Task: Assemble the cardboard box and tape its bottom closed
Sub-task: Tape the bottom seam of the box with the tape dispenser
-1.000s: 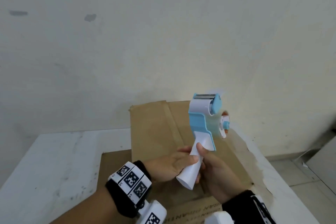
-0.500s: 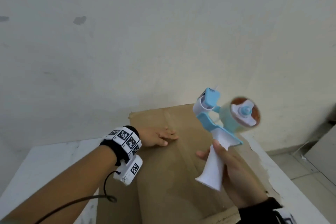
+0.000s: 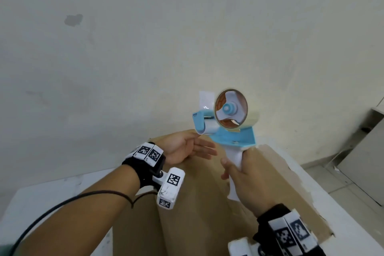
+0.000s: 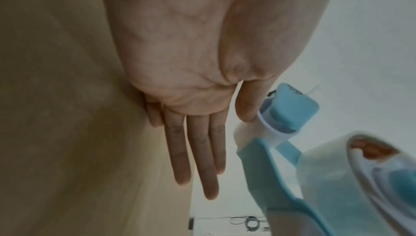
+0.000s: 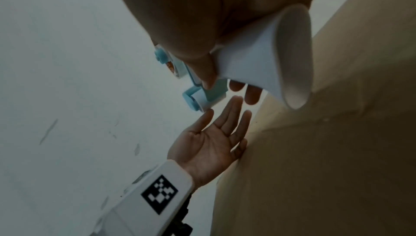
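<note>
Cardboard box (image 3: pixel 207 203) on white table (image 3: pixel 52 203), bottom up. Tape dispenser (image 3: pixel 226 122) now raised higher, gripped by right hand (image 3: pixel 245 181). Left hand (image 3: pixel 187 149) open-fingered, resting against box, thumb now near roller. Taping judged imminent.

Tape dispenser (image 3: pixel 228 129): light blue frame, white handle, blue hub; tape roll (image 3: pixel 233 110) pale, core looks reddish-brown, blurry. Cardboard box (image 3: pixel 197 203) plain brown. Table (image 3: pixel 52 191) white, wall (image 3: pixel 145 37) off-white with grey smudges. Wrist bands (image 3: pixel 145 158) black with black-and-white square markers.
</note>
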